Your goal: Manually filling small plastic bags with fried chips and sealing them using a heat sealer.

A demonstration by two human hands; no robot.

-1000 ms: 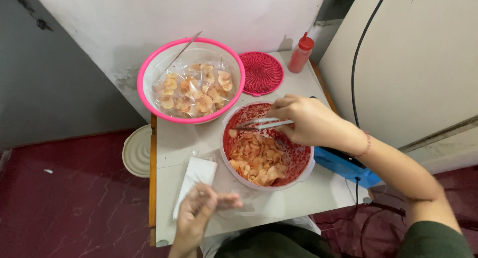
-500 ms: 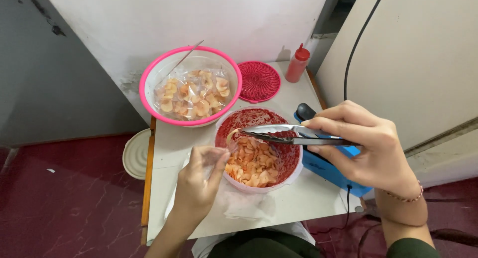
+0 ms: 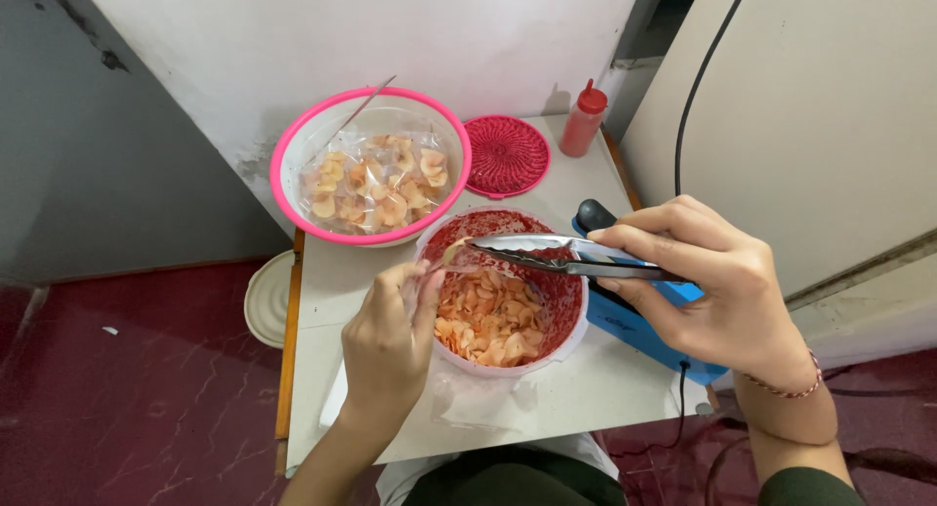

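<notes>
Nearest, at the bench's (image 3: 547,408) near edge, a clear plastic bag (image 3: 459,404) is lying flat and limp; it is judged slippery and thin. Just above it the left hand (image 3: 386,340) is raised over the near-left rim of the red-smeared bowl (image 3: 561,301), fingers pinched together, seemingly on a thin edge of clear film, though what is pinched cannot be told for sure. The right hand (image 3: 717,291) is closed around the handle end of metal tongs (image 3: 547,254), held level over the bowl; the tongs' tips are clamped on a single pale chip (image 3: 453,252) near the bowl's far-left rim. Chips coated in red seasoning (image 3: 488,321) are piled in the bowl's near half. They are judged light, stiff and brittle, and greasy from the coating, so a soft squeeze across the flat faces is best, not the edges. Under the right hand, a blue appliance (image 3: 634,321) with a black cord is seen at the bench's right edge. Farther off, a pink basin (image 3: 293,145) lined with clear plastic and holding plain chips sits at the far-left corner. A red woven mat (image 3: 506,155) and a red squeeze bottle (image 3: 583,119) stand at the far edge.
</notes>
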